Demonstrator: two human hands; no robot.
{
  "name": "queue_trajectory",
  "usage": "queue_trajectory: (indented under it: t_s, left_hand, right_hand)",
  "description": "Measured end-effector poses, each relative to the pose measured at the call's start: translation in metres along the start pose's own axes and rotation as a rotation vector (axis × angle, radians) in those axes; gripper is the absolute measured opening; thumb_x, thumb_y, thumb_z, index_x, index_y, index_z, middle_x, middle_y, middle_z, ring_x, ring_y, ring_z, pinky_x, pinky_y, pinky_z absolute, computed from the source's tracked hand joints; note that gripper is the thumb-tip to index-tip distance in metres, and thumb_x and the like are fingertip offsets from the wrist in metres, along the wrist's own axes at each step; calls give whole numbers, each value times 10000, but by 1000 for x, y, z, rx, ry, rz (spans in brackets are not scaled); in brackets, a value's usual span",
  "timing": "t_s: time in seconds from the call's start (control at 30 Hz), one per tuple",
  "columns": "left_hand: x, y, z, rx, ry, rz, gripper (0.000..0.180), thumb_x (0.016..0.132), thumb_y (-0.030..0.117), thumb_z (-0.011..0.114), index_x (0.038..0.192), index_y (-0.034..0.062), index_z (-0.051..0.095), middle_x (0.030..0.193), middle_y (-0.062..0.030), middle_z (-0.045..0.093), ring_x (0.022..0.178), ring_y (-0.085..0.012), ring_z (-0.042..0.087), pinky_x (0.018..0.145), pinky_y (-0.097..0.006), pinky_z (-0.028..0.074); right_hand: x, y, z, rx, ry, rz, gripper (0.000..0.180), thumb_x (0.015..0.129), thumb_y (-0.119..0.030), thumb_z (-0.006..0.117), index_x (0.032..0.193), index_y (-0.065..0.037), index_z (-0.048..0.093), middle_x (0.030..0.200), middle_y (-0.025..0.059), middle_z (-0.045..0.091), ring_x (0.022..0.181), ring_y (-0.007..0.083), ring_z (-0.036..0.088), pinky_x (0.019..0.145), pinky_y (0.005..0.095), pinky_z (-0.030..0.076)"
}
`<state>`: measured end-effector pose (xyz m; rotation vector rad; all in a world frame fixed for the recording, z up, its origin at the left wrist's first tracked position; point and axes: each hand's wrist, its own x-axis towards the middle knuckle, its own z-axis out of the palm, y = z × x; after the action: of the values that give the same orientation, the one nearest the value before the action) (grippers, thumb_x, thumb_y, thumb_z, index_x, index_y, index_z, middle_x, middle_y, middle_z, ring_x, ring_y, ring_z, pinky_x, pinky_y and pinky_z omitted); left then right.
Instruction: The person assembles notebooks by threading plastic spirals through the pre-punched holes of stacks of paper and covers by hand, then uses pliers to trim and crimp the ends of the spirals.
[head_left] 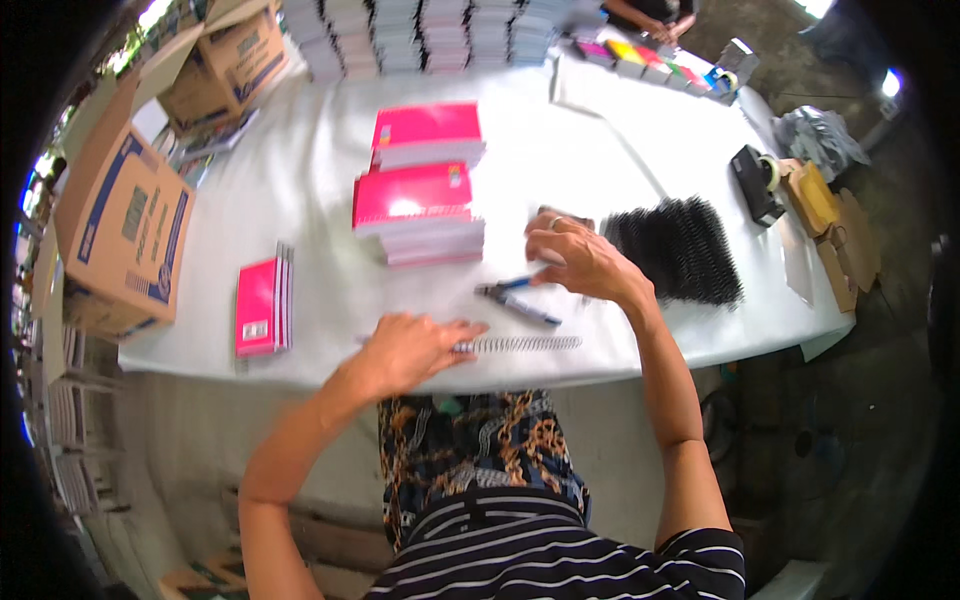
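My left hand [408, 350] lies low over the front of the table, its fingers closed about the near end of a thin wire spiral coil [530, 344]. The coil stretches to the right along the table edge. My right hand [580, 258] hovers above the pliers [518, 303], somewhat blurred. Its fingers are bent but apart, and I see nothing held between them. The pliers have blue and dark handles, one reaching beneath this hand. A small brownish item [572, 219] shows just beyond the right fingers; its kind is unclear.
Pink-covered notebooks [415, 195] are stacked mid-table, with a smaller stack [262, 305] at left. Black spiral coils [680, 250] lie in a heap at right, near a tape dispenser [757, 186]. Cardboard boxes [125, 225] line the left side. A co-worker's hands [665, 32] are far right.
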<state>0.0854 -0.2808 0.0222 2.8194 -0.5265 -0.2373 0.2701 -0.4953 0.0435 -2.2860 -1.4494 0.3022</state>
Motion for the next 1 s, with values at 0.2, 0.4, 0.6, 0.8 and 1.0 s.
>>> queue_trajectory:
  t_s: [0.2,0.4,0.6,0.8,1.0]
  left_hand:
    - [-1,5,4,22,103,-55,670,927,477,547,1483,173,330,1017,-132,686,733,-333,683,592,-465,542]
    - [-24,-12,21,24,259,-206,850,870,507,621,1526,141,222,881,-130,687,657,-340,671,534,-446,517]
    - [-20,1,5,9,72,-299,924,845,450,681,1537,150,147,1129,-114,685,812,-352,690,674,-448,552]
    - [-18,-10,6,-28,98,-172,921,871,530,622,1533,131,122,664,-171,635,645,-406,642,619,-496,512]
    - [-12,-19,3,-59,114,-143,950,867,544,619,1532,107,100,667,-172,635,661,-401,646,615,-483,515]
  right_hand:
    - [9,72,-10,-168,-171,215,567,673,-374,797,1161,-165,599,1195,126,546,1178,316,510,1030,451,383]
    - [11,6,-7,669,-460,-277,503,886,-367,629,1272,-49,580,1190,131,647,1091,263,607,926,395,489]
    - [16,-9,21,883,-516,-330,584,906,-474,542,1291,-36,574,1149,171,647,1062,278,602,913,382,466]
    - [25,-11,25,721,-536,-288,605,871,-488,591,1256,-22,609,1124,179,669,1022,272,632,882,365,494]
    - [36,-10,32,678,-566,-251,650,861,-490,617,1288,-1,587,1177,166,645,1075,256,598,951,358,441]
